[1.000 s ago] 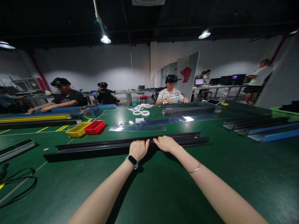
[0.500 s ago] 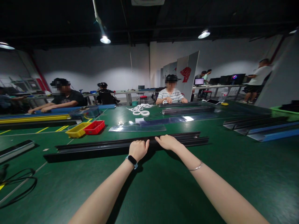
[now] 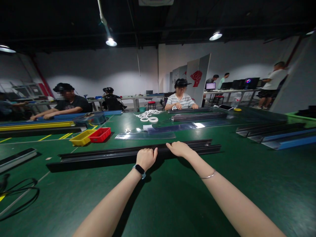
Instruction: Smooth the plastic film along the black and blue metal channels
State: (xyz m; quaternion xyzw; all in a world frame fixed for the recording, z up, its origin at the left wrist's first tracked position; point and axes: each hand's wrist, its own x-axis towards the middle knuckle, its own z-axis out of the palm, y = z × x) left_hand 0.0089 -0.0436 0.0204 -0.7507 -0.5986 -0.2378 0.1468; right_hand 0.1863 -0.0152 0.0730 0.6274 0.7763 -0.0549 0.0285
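Squarely across the green table [image 3: 187, 207], in front of the wearer, lies a long black channel [image 3: 108, 158], slightly slanted, its left end nearer than its right. The left hand [image 3: 146, 158] is curled over it near the middle, gripping it, thumb pointing toward the other hand; a dark-faced watch [image 3: 140, 169] circles that wrist. Just beside it, the right hand [image 3: 179, 148] lies on the same piece with its thumb extended (a thin bracelet [image 3: 209, 176] sits on the forearm), but its fingertips are hidden, so one cannot tell whether it grips. Beyond the channel rests a clear strip [image 3: 145, 136], with a red bin [image 3: 105, 136] and a yellow bin [image 3: 80, 141] touching or nearly so to its left. Farther back are white rings [image 3: 144, 121], and across the table sits a person in a striped top [image 3: 180, 100], hands low over dark profiles [image 3: 197, 117].
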